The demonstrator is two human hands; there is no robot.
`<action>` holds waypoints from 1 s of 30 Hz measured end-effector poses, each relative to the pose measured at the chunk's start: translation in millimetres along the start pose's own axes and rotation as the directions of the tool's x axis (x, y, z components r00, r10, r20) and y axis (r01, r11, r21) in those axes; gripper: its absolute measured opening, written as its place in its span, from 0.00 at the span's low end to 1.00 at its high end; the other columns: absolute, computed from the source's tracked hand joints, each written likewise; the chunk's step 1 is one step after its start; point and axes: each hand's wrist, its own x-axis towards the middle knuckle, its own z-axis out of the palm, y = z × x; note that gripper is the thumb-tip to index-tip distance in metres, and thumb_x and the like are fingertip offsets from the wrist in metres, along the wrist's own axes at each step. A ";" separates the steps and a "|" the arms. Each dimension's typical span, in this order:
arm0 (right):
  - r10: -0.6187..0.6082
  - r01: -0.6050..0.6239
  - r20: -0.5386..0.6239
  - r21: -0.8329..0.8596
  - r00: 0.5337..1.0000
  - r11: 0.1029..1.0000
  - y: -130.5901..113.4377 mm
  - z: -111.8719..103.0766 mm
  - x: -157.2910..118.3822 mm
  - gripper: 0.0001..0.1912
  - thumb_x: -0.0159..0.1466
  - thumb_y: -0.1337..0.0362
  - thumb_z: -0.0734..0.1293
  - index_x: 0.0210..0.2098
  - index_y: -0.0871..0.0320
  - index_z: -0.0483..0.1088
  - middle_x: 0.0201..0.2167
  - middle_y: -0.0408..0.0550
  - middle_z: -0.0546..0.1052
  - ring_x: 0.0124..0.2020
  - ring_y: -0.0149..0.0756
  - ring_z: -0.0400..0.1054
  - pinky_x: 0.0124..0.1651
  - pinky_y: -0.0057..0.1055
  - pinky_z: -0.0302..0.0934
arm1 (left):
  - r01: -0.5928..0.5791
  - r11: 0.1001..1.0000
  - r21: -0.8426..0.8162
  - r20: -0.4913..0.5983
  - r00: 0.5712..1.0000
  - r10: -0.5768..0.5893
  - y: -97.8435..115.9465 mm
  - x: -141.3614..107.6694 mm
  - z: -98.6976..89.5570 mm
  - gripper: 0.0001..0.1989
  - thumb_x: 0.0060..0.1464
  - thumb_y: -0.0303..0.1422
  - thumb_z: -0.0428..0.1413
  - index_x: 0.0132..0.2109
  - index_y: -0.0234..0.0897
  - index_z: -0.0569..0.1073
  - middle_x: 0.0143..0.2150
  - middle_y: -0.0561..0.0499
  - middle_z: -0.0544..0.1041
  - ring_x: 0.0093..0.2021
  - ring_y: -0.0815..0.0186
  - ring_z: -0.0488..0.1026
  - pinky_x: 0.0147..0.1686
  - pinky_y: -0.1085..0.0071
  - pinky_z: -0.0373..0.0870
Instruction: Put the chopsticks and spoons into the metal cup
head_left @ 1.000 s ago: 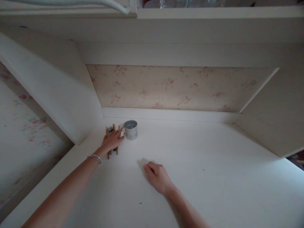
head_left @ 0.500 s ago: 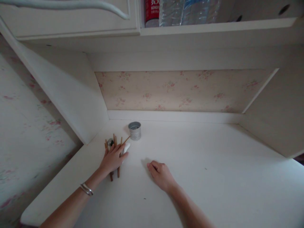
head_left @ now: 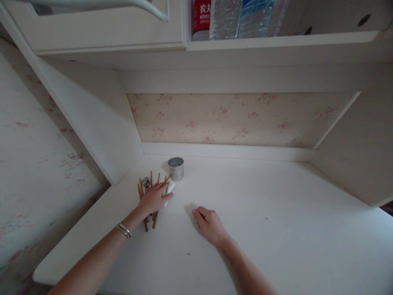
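White desk here: L hand, fingers spread, atop wooden chopsticks just front-left of perf. metal cup, long axes roughly fore-aft; R hand, fisted, farther fr. cup.

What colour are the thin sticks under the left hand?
The sticks are brown, best seen in the head view.

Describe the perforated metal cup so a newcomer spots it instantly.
On the white desktop, look to the back left, below the floral wallpaper. Just past the left hand and the chopsticks is the perforated metal cup. It alone stands upright: round, silver-grey, open-topped.
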 end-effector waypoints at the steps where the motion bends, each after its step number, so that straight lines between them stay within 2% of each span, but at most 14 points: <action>1: 0.000 0.000 0.000 0.002 1.000 1.000 0.3 0.2 0.0 0.24 0.69 0.51 0.53 0.21 0.56 0.62 0.18 0.40 0.64 0.22 0.29 0.56 0.26 0.25 0.46 | -0.012 1.000 -0.005 -0.010 1.000 0.012 -1.8 0.6 0.8 0.24 0.59 0.45 0.49 0.60 0.45 0.65 0.60 0.47 0.68 0.61 0.57 0.62 0.60 0.59 0.54; 5: 0.002 -0.003 0.003 0.016 1.000 1.000 1.3 1.3 0.6 0.23 0.69 0.51 0.54 0.21 0.56 0.61 0.19 0.40 0.64 0.22 0.29 0.56 0.26 0.26 0.45 | -0.076 0.997 -0.013 -0.115 0.991 0.074 1.2 -5.6 -1.2 0.22 0.58 0.43 0.50 0.57 0.40 0.68 0.56 0.44 0.71 0.58 0.57 0.65 0.59 0.60 0.57; 7: 0.009 -0.009 0.004 0.038 1.000 0.999 1.5 1.6 1.5 0.23 0.68 0.51 0.54 0.21 0.56 0.61 0.18 0.40 0.63 0.22 0.29 0.55 0.26 0.26 0.45 | -0.121 0.991 -0.054 -0.208 0.972 0.107 16.1 -15.4 -4.8 0.19 0.59 0.41 0.50 0.54 0.38 0.70 0.54 0.44 0.72 0.57 0.57 0.65 0.59 0.61 0.57; 9: 0.020 -0.019 -0.003 0.077 1.000 0.997 1.7 1.7 2.6 0.23 0.68 0.51 0.55 0.21 0.56 0.61 0.18 0.39 0.62 0.22 0.29 0.55 0.26 0.26 0.45 | -0.160 0.976 -0.149 -0.278 0.954 0.113 41.6 -27.0 -7.5 0.15 0.60 0.38 0.49 0.50 0.37 0.72 0.51 0.44 0.73 0.55 0.59 0.67 0.58 0.62 0.59; 12: 0.047 -0.039 -0.041 0.178 0.998 0.983 2.9 1.0 4.1 0.23 0.68 0.51 0.56 0.21 0.56 0.61 0.18 0.39 0.62 0.22 0.29 0.55 0.26 0.26 0.47 | -0.205 0.899 -0.387 -0.213 0.968 0.129 89.5 -36.7 -3.9 0.13 0.61 0.37 0.47 0.42 0.39 0.74 0.41 0.48 0.77 0.42 0.63 0.72 0.46 0.67 0.66; 14: 0.085 -0.062 -0.076 0.261 0.993 0.963 4.9 0.1 4.1 0.22 0.67 0.50 0.56 0.22 0.56 0.62 0.18 0.38 0.62 0.23 0.29 0.55 0.27 0.26 0.48 | -0.173 0.801 -0.574 -0.141 0.984 0.112 116.6 -33.5 4.5 0.13 0.61 0.37 0.47 0.39 0.38 0.74 0.35 0.51 0.77 0.35 0.66 0.72 0.39 0.71 0.66; 16: 0.140 -0.094 -0.112 0.342 0.984 0.935 8.0 -0.8 3.5 0.22 0.67 0.49 0.57 0.22 0.56 0.62 0.18 0.38 0.61 0.22 0.29 0.54 0.26 0.26 0.48 | -0.099 0.683 -0.724 -0.060 0.995 0.081 133.1 -24.7 15.6 0.13 0.59 0.38 0.48 0.36 0.37 0.73 0.32 0.51 0.76 0.34 0.66 0.72 0.37 0.72 0.65; 18: 0.194 -0.116 -0.146 0.423 0.970 0.899 11.5 -1.5 4.3 0.23 0.66 0.48 0.57 0.22 0.56 0.61 0.17 0.38 0.61 0.21 0.29 0.54 0.26 0.26 0.49 | -0.010 0.620 -0.785 -0.002 1.000 0.014 138.8 -15.9 26.6 0.15 0.58 0.40 0.47 0.31 0.36 0.72 0.29 0.51 0.75 0.33 0.66 0.70 0.34 0.72 0.64; 20: 0.237 -0.116 -0.184 0.503 0.954 0.857 14.2 -2.3 9.2 0.23 0.66 0.48 0.57 0.21 0.56 0.60 0.16 0.38 0.61 0.21 0.29 0.55 0.26 0.27 0.51 | 0.022 0.603 -0.797 0.023 1.000 -0.005 137.4 -11.5 35.2 0.17 0.59 0.41 0.46 0.29 0.36 0.70 0.27 0.52 0.73 0.31 0.66 0.68 0.33 0.71 0.62; 23: 0.280 -0.107 -0.227 0.567 0.933 0.817 13.3 -3.2 30.2 0.18 0.64 0.48 0.61 0.26 0.55 0.62 0.20 0.38 0.63 0.22 0.31 0.58 0.27 0.28 0.54 | -0.009 0.603 -0.797 0.054 0.995 0.085 131.7 -12.4 42.6 0.18 0.59 0.41 0.45 0.28 0.36 0.71 0.27 0.52 0.73 0.30 0.66 0.67 0.32 0.71 0.59; 25: 0.255 -0.085 -0.269 0.515 0.929 0.853 8.3 -2.7 54.7 0.15 0.60 0.49 0.65 0.34 0.55 0.65 0.26 0.41 0.68 0.28 0.33 0.63 0.31 0.28 0.58 | 0.001 0.595 -0.804 0.089 0.989 0.120 129.2 -13.7 45.1 0.16 0.58 0.38 0.45 0.28 0.35 0.72 0.27 0.51 0.74 0.28 0.66 0.67 0.30 0.71 0.58; 27: 0.187 -0.050 -0.300 0.410 0.936 0.911 0.6 0.2 86.0 0.22 0.56 0.50 0.69 0.43 0.55 0.64 0.37 0.46 0.71 0.39 0.36 0.67 0.40 0.31 0.62 | 0.043 0.578 -0.815 0.115 0.989 0.089 128.0 -13.0 46.9 0.15 0.56 0.36 0.46 0.29 0.34 0.72 0.27 0.50 0.74 0.28 0.65 0.67 0.29 0.71 0.57; 30: 0.143 -0.055 -0.267 0.310 0.953 0.949 -11.8 10.6 136.4 0.43 0.47 0.50 0.75 0.57 0.56 0.57 0.53 0.55 0.67 0.50 0.43 0.65 0.50 0.37 0.62 | 0.094 0.575 -0.813 0.140 0.990 0.035 126.6 -9.9 48.3 0.15 0.55 0.36 0.46 0.27 0.34 0.72 0.25 0.50 0.73 0.28 0.65 0.66 0.29 0.70 0.57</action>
